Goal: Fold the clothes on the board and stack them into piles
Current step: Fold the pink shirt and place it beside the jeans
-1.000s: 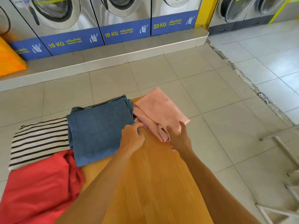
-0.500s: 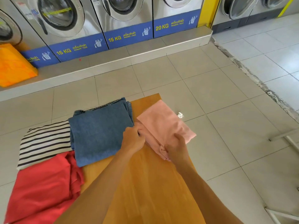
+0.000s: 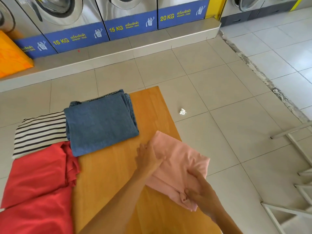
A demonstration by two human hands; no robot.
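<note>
The pink garment point(image 3: 179, 159) runs 11 to 5 o'clock, right hand point(image 3: 200, 193) pinching its near corner, left hand point(image 3: 148, 159) seemingly pinching the far edge, nearer the folded denim point(image 3: 101, 122) at 10 o'clock.

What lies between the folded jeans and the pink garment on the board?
Only a bare strip of wooden board separates the jeans from the pink garment, head view.

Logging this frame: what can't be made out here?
All in the head view:
- Red garment: its full shape is cut off by the left and bottom edges.
- Striped garment: partly covered by the folded jeans and the red garment.
- White scrap on the floor: too small to identify.
- Left hand: grip or press on the pink garment is unclear, fingertips hidden at the cloth edge.
</note>
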